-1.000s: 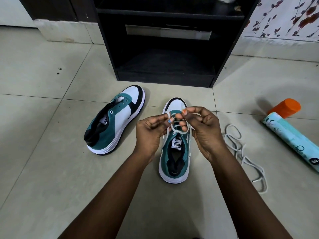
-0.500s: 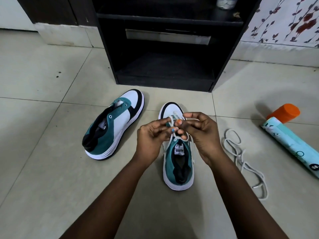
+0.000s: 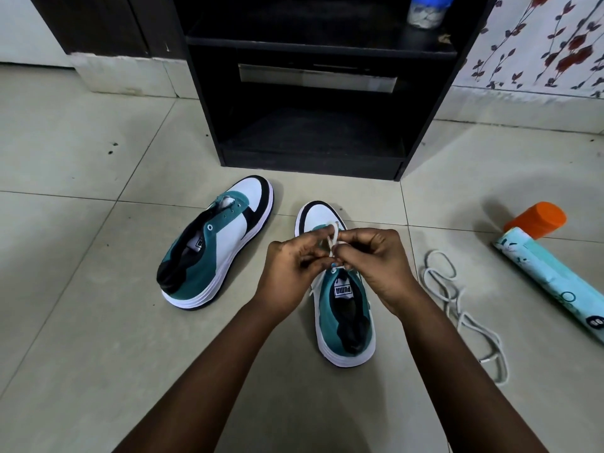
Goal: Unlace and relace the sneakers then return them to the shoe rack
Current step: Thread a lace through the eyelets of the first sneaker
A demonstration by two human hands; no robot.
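Note:
Two teal, white and black sneakers stand on the tiled floor. The right sneaker (image 3: 341, 317) points away from me, and its white lace (image 3: 333, 238) is pinched above the tongue by both hands. My left hand (image 3: 287, 273) and my right hand (image 3: 376, 266) meet over the sneaker's eyelets, fingers closed on the lace. The left sneaker (image 3: 217, 243) lies tilted to the left with bare eyelets. A loose white lace (image 3: 457, 305) lies coiled on the floor to the right. The black shoe rack (image 3: 313, 93) stands open just beyond the sneakers.
A light blue patterned roll (image 3: 552, 282) and an orange cylinder (image 3: 539, 219) lie on the floor at the right. A clear jar with a blue lid (image 3: 425, 11) sits on the rack's upper shelf. Floral wallpaper covers the wall at the right.
My hands have drawn closer together over the right sneaker, and the lace loops between them have tightened. The view has tilted upward a little, so everything sits lower in the frame.

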